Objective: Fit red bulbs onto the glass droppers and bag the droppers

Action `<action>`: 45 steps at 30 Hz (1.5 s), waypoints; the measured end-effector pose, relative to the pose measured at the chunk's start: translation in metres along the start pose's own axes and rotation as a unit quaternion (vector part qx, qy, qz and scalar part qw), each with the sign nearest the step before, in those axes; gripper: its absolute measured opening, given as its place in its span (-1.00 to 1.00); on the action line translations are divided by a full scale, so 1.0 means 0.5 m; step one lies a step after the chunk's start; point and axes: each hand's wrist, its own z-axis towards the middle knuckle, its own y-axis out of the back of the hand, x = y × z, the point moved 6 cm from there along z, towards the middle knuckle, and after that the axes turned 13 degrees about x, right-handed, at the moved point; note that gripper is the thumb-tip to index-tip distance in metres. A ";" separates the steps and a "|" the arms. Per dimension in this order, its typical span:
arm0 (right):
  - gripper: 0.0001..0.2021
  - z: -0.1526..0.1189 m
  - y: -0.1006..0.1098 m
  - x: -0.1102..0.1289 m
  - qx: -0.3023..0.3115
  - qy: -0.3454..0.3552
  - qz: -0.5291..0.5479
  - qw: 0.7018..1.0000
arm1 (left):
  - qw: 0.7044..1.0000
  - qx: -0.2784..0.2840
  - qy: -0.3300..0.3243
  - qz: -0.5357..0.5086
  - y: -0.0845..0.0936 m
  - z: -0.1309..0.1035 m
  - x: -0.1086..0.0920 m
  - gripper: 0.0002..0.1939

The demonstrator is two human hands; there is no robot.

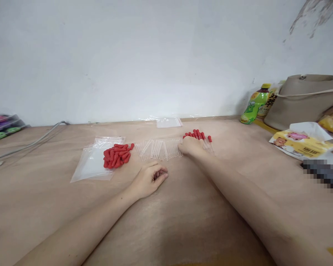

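Left edge: clear container [5, 129] with purple, pink and green contents, cut by the frame.
Cable: grey cable [46, 136], curving over the table [166, 229] from the wall side.
Plastic bags: clear plastic bags [90, 166], flat, overlapping.
Red bulbs: heap of red rubber bulbs [116, 157], mostly on the right part of the bags, spilling past their edge.
Left hand: left hand [151, 179], low over the table, just nearside of the tubes; half open, fingers loosely curled, thumb apart from them; no object seen in its grasp.
Tubes: thin clear tubes [158, 149], side by side in a row between bulbs and right hand, some askew.
Back: small clear packet [168, 123], flat near the wall.
Right hand: right hand [191, 146], at the row's right end, fingers bent inward; fingertips hidden, so cannot tell whether it grips a tube.
Capped group: red-topped tubes [197, 134], just beyond the right hand, partly hidden by it.
Right side: green bottle [254, 105], upright; beige bag [302, 101]; nearer, tissue pack [302, 144] and a pixelated dark object [324, 175].
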 end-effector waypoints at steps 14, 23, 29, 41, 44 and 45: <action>-0.78 -0.087 0.042 -0.001 -0.057 0.040 0.016 0.997 | 1.000 -0.012 0.006 0.021 0.000 -0.003 -0.006 -0.87; -0.82 -0.207 -0.028 -0.043 -0.200 0.271 0.070 0.939 | 0.903 -0.100 0.274 0.317 0.207 0.016 0.132 -0.73; -0.73 -0.201 -0.047 -0.044 -0.215 0.313 0.089 0.921 | 0.858 0.080 0.430 0.268 0.230 0.067 0.253 -0.71; -0.81 -0.206 -0.039 -0.033 -0.203 0.330 0.058 0.920 | 0.930 -0.089 0.302 0.189 0.229 0.062 0.168 -0.82; -0.83 -0.208 -0.036 -0.032 -0.199 0.326 0.072 0.921 | 0.978 -0.144 0.152 -0.021 0.156 0.032 0.099 -0.82; -0.83 -0.209 -0.035 -0.032 -0.197 0.329 0.074 0.921 | 0.979 -0.139 0.118 -0.094 0.123 0.024 0.082 -0.80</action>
